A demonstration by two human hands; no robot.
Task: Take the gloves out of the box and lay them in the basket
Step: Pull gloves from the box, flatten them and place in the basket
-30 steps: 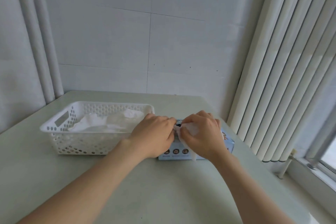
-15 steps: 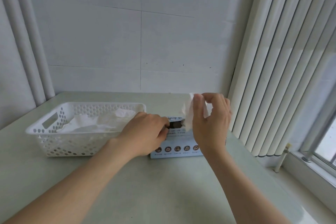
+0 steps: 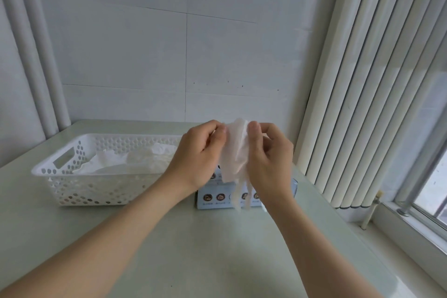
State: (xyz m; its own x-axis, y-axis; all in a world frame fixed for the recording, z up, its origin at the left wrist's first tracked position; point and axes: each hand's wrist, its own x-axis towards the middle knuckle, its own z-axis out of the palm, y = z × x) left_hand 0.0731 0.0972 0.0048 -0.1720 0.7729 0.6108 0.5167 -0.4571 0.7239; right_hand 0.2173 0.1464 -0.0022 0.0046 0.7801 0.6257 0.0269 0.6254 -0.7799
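Head view: one thin, translucent white glove (image 3: 235,150) hangs in the air above the box (image 3: 212,199), held at its upper edge by both hands. Its finger parts trail down across the box's front face; whether they touch the box cannot be told.

Left hand (image 3: 196,157): the grip is narrow, thumb and forefinger pinching the glove's upper left edge, with the other fingers curled. Right hand (image 3: 268,162): the grip is likewise narrow, pinching the upper right edge, with the remaining fingers bent behind the glove.

The box is pale blue with a row of round dark icons along its front. It stands on the counter (image 3: 193,249), just to the right of the basket (image 3: 96,189). Both hands and the hanging glove cover its top and most of its right part, so the opening is hidden.

The basket is white perforated plastic with a handle slot in its left end. It holds a loose heap of white gloves (image 3: 130,161). The left hand and wrist stand between the held glove and the basket and cover the basket's right end.

Beyond are a white panelled wall (image 3: 145,55), two upright pipes (image 3: 36,55) in the left corner, vertical blinds (image 3: 362,80) on the right and a window (image 3: 430,191) at the lower right.
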